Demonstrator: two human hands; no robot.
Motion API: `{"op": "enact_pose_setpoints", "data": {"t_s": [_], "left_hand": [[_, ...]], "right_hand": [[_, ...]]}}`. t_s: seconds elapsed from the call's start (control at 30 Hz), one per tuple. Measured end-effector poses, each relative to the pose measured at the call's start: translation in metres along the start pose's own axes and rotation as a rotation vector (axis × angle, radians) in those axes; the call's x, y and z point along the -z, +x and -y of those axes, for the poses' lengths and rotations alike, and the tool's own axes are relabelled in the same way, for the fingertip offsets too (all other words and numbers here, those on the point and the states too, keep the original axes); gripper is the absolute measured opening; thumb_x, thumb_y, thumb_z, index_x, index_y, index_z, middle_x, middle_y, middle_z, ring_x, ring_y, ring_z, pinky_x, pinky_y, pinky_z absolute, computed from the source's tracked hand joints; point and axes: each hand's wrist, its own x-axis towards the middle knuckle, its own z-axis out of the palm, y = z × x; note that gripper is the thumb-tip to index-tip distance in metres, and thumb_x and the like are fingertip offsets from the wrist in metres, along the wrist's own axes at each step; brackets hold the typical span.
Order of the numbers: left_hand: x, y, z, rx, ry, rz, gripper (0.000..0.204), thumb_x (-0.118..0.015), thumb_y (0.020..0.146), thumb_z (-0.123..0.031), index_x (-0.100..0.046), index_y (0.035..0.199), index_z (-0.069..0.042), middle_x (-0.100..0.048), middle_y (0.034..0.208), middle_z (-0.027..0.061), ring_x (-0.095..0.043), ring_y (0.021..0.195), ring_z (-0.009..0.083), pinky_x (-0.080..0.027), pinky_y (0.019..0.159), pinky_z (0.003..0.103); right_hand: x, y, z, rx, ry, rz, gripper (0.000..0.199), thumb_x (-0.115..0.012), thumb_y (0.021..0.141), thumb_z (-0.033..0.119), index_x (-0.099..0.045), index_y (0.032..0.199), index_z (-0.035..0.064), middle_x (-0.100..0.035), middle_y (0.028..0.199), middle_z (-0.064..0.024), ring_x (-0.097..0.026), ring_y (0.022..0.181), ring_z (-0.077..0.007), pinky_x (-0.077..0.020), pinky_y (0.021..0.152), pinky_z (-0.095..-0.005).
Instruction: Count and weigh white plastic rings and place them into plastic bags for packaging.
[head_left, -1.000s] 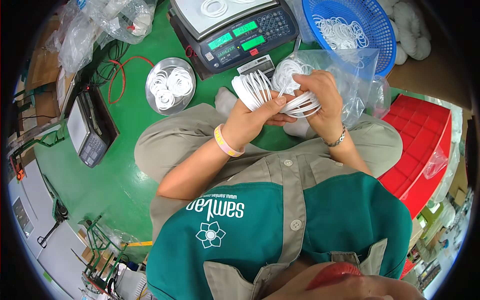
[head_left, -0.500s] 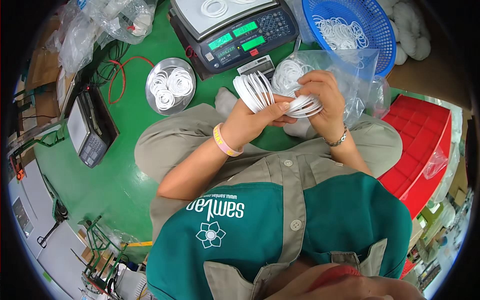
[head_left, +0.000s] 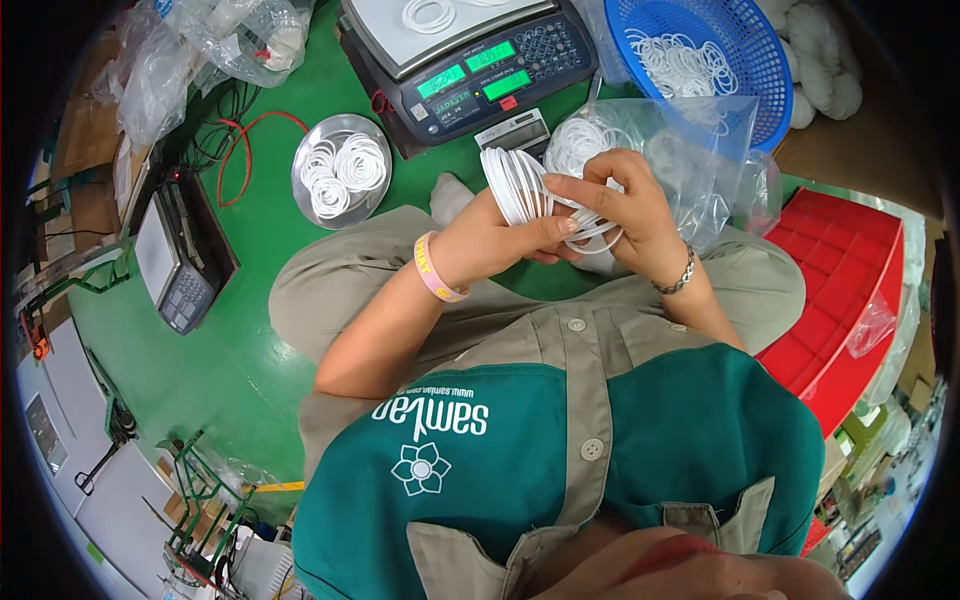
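Note:
A bundle of thin white rings (head_left: 517, 187) is held in front of my legs, spread between both hands. My left hand (head_left: 490, 235), with a pink wristband above it, is closed round the bundle's lower part, thumb on top. The thumb and fingers of my right hand (head_left: 625, 210) pinch several rings on the bundle's right side; a dark bracelet circles that wrist. Just beyond my hands, a clear plastic bag (head_left: 690, 160) lies with more white rings (head_left: 582, 143) at its left end.
A counting scale (head_left: 500, 85) with rings on its pan stands ahead, a calculator (head_left: 513, 130) at its front. A round metal plate (head_left: 342, 213) of rings lies left; a second scale (head_left: 172, 262) is farther left. Far right are a blue basket (head_left: 765, 60) and a red crate (head_left: 835, 290).
My right thumb and fingers have shifted left over the bundle. The rings on the right side have changed shape and hang lower. My left hand has moved slightly.

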Motion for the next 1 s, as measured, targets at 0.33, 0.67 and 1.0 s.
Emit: {"op": "enact_pose_setpoints", "data": {"t_s": [0.33, 0.67, 1.0], "left_hand": [[0.0018, 0.0003, -0.0013, 0.036, 0.039, 0.06, 0.026, -0.06, 0.086, -0.019, -0.053, 0.105, -0.002, -0.064, 0.089, 0.0081, -0.066, 0.079, 0.0183, -0.053, 0.062, 0.024], [-0.0001, -0.0022, -0.0026, 0.092, 0.005, 0.07, 0.026, -0.06, 0.085, -0.018, -0.054, 0.105, -0.001, -0.063, 0.093, 0.0098, -0.066, 0.08, 0.0195, -0.054, 0.064, 0.026], [0.0017, 0.0003, 0.0005, 0.118, 0.026, 0.087, 0.025, -0.06, 0.086, -0.016, -0.054, 0.105, 0.0, -0.063, 0.094, 0.0096, -0.066, 0.079, 0.0188, -0.055, 0.062, 0.025]], "right_hand": [[-0.0009, -0.0013, -0.0009, 0.015, -0.016, 0.01, 0.046, -0.06, 0.063, -0.001, -0.065, 0.104, 0.0187, -0.052, 0.083, -0.0035, -0.051, 0.08, -0.0234, -0.0398, 0.073, -0.0344], [-0.002, -0.0027, 0.0009, -0.059, 0.076, -0.001, 0.035, -0.06, 0.06, -0.004, -0.062, 0.091, 0.0126, -0.056, 0.095, -0.0056, -0.053, 0.085, -0.0257, -0.0417, 0.076, -0.0367], [-0.0002, 0.0004, -0.0014, 0.062, -0.07, 0.027, 0.046, -0.058, 0.059, -0.003, -0.064, 0.1, 0.0159, -0.056, 0.084, -0.0019, -0.049, 0.085, -0.0261, -0.0361, 0.082, -0.0382]]}}
